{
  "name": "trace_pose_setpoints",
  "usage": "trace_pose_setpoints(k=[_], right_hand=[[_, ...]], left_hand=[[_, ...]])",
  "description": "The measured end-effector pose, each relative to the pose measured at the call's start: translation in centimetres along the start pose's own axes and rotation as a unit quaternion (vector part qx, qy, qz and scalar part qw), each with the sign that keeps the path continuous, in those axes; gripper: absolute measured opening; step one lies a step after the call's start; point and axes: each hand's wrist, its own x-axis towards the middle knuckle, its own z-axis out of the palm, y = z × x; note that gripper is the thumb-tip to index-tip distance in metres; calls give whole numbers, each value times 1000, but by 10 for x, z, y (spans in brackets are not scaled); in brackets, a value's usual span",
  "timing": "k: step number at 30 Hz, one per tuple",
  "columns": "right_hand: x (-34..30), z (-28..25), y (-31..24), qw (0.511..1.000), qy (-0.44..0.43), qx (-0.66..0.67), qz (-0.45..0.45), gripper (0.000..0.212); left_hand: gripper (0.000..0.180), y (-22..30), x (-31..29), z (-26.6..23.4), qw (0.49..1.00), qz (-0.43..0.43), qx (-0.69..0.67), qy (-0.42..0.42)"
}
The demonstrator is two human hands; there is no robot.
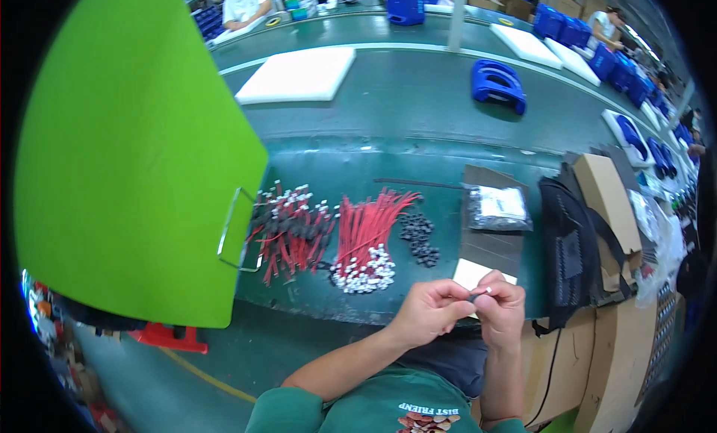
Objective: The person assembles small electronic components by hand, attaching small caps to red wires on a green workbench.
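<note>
Just over the table's front edge, my left hand [429, 312] and my right hand [503, 312] meet with fingertips pinched together. A small black part [472, 298] shows between the fingertips, and a small white connector [488, 290] peeks out at my right finger and thumb. Fingers cover most of both pieces. To the left of my hands lies a bundle of red wires [366, 231] with white ends toward me. Beside it is a heap of small black parts [420, 240]. Farther left, a looser pile of red wires [295, 228] carries black parts and white ends.
A tall green panel [142, 149] stands at the left. Right of the heap are a clear bag [497, 207] on dark cardboard, a black bag [567, 246] and cardboard boxes [609, 209]. Behind run a belt with a white foam sheet [299, 75] and blue housing [499, 84]; people sit beyond.
</note>
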Motion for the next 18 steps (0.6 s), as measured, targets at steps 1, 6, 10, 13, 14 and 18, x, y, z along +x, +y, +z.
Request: trace_pose_setpoints(k=[1, 6, 10, 13, 14, 18], right_hand=[[-1, 3, -3, 998, 20, 47, 32, 10], [-3, 5, 4, 997, 9, 74, 29, 15], [-4, 13, 5, 995, 11, 99, 21, 17], [-6, 22, 3, 994, 43, 96, 28, 20], [-6, 20, 6, 996, 40, 84, 6, 21], [-6, 8, 16, 996, 30, 72, -35, 21]], left_hand=[[6, -2, 2, -1, 999, 18, 28, -19], [20, 0, -1, 3, 996, 22, 81, -34], [23, 1, -3, -1, 991, 73, 99, -61], [25, 4, -4, -1, 996, 28, 57, -61], [24, 5, -3, -1, 996, 5, 48, -70], [27, 3, 0, 1, 992, 45, 102, -67]])
